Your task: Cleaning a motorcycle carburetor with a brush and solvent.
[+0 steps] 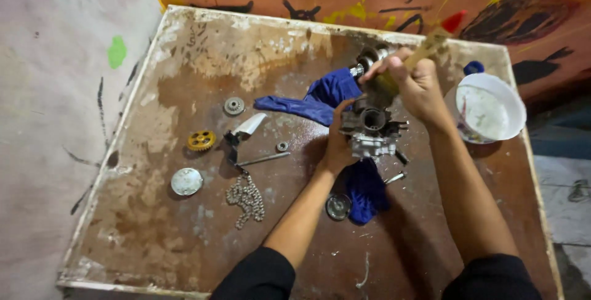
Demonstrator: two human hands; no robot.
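A grey metal carburettor-like part [372, 129] rests on a blue cloth [320, 100] in the middle of a worn brown table [184, 66]. My left hand [338, 143] grips the part from its left side. My right hand [415, 81] is above it, closed round a wooden-handled brush [425, 47] whose tip points down into the part's round opening. The brush bristles are hidden behind the hand and the part.
A white bowl [492, 112] sits at the right edge. To the left lie a yellow gear [201, 140], a small grey gear [234, 106], a round metal cover [186, 181], a chain [246, 196], a bracket [246, 129] and a rod [263, 159]. A small round cap [338, 206] lies near the cloth.
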